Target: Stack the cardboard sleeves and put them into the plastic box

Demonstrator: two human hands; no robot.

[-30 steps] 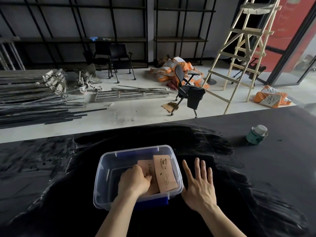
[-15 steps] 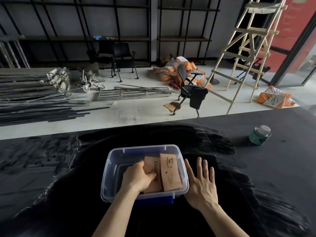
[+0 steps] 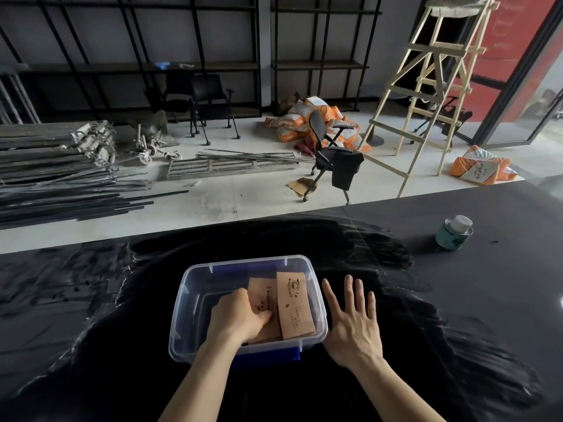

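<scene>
A clear plastic box (image 3: 195, 287) with blue latches stands on the black table in front of me. Inside it lie brown cardboard sleeves (image 3: 294, 306) with printed logos, one stack at the right and another partly under my fingers. My left hand (image 3: 237, 319) is inside the box, fingers curled down on the left stack of sleeves. My right hand (image 3: 353, 324) lies flat on the table just right of the box, fingers spread, holding nothing.
A small green tin with a white lid (image 3: 454, 233) stands on the table at the far right. Beyond the table's far edge are an office chair (image 3: 332, 156), a wooden ladder (image 3: 426, 86), metal bars and orange sacks on the floor.
The view has shifted slightly; the box and hands appear a little further right. My left hand stays on the sleeves inside the box. My right hand remains flat beside the box.
</scene>
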